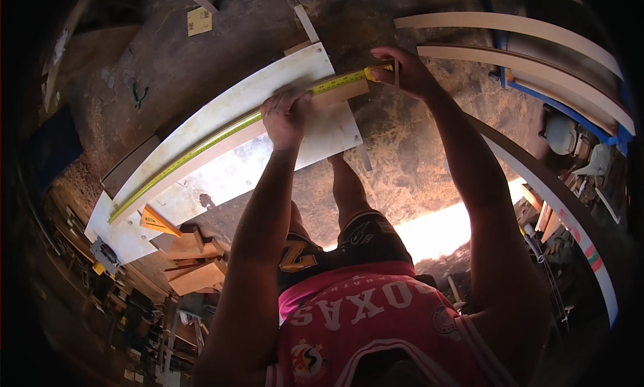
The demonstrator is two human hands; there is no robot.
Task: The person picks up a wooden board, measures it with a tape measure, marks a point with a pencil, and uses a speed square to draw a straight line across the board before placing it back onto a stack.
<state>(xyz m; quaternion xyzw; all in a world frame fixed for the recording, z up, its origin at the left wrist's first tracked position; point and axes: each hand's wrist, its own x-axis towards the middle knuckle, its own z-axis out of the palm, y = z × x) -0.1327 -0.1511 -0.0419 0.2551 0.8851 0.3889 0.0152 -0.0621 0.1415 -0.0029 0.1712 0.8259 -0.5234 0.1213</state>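
Note:
A yellow tape measure has its blade [201,147] drawn out along a long, narrow wooden board [235,144], which lies across a white worktop [322,135]. My right hand [410,72] is closed around the yellow tape case [379,74] just past the board's right end. A thin tan strip [396,77] stands by its fingers. Over the board's middle, my left hand [283,122] rests on the blade with curled fingers. Its fingertips are blurred, and whatever they pinch cannot be made out.
An orange triangular square [159,220] lies at the worktop's left end, near a grey and yellow tool [105,254]. Wood offcuts [196,278] are piled below. Long planks [516,25] lean at the right, above blue supports [563,108]. Green-handled pliers [139,95] lie on the floor.

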